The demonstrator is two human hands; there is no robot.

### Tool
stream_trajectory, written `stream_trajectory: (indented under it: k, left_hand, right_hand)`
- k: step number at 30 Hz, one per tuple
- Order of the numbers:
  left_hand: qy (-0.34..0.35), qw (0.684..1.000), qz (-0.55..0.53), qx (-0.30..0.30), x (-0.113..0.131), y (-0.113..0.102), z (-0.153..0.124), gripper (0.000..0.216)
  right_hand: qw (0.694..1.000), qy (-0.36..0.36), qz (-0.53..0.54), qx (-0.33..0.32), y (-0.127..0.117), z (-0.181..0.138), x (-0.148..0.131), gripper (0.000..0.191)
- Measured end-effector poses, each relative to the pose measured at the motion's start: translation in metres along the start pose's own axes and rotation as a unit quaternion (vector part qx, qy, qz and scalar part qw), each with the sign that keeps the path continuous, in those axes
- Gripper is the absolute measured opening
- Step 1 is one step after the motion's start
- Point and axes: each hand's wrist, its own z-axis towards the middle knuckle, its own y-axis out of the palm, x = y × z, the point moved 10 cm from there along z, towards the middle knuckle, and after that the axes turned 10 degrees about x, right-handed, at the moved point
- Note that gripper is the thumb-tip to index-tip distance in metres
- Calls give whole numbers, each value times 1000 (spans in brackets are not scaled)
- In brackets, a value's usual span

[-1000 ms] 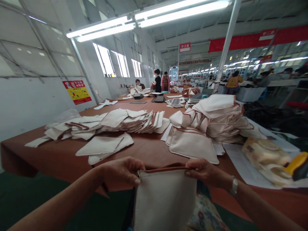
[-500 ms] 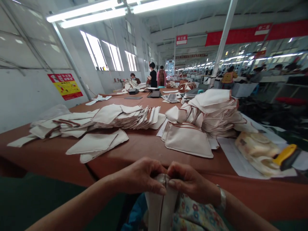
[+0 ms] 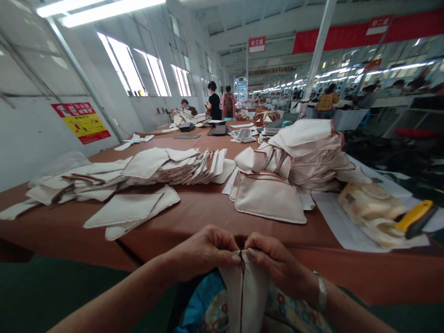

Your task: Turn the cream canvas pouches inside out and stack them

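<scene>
My left hand [image 3: 203, 252] and my right hand [image 3: 274, 263] are both closed on the top edge of a cream fabric piece with brown trim [image 3: 244, 296]. The hands touch each other just below the near edge of the brown table [image 3: 194, 217]. The fabric is folded in half and hangs down over my lap. A metal bracelet sits on my right wrist.
Stacks of cream fabric pieces lie at the left [image 3: 128, 210], the middle [image 3: 173, 166] and the right [image 3: 305, 155] of the table. A single trimmed piece [image 3: 268, 199] lies ahead. A yellow-handled tool [image 3: 414, 217] rests on a plastic bag at the right. Other people stand at the far end.
A second ago my hands held the fabric spread wide by its top corners. They have come together, folding the piece in half.
</scene>
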Motion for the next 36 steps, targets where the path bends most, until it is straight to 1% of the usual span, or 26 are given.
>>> stream_trajectory:
  k: [4,8,11,14,17,20,23,25,28,30,32,33,35,36]
  left_hand:
    - [8,999,27,23,-1,-1,7,20]
    - [33,993,99,50,-1,-1,12,14]
    - [47,980,175,81,0,-4,15,17]
    - [49,967,231,98,1,-5,17,21]
    - [41,966,235,98,-1,-5,20,19]
    - [30,969,230,88,-6,-2,22,18]
    - [17,970,223,91,-12,-2,22,17]
    - [10,977,191,91,-15,-1,21,13]
    - [-5,993,95,73,-18,6,17,10]
    - [-24,998,16,62,-18,11,13,12]
    - [-37,997,-43,56,-17,14,9,22]
    - [-41,996,-60,53,-17,16,7,30]
    - [-45,996,-60,37,-16,19,4,47]
    - [-47,997,-47,27,-16,21,2,51]
  right_hand:
    - [999,29,37,-6,0,3,5,28]
    - [998,58,35,7,1,6,13,30]
    - [995,89,30,28,-1,7,21,28]
    - [992,114,34,49,-4,6,27,24]
    - [988,129,41,68,-6,4,32,19]
    - [986,131,41,91,-8,0,36,16]
    - [985,130,59,102,-8,-5,36,12]
    - [987,95,70,107,-8,-7,28,9]
    - [994,-18,56,96,-10,-10,2,7]
    - [992,-96,12,78,-9,-15,-15,9]
    - [985,-156,-44,66,-7,-21,-27,12]
    - [979,-178,-70,62,-6,-23,-31,13]
    - [970,-211,-106,61,-5,-28,-38,16]
    - [966,-220,-119,62,-5,-29,-41,16]
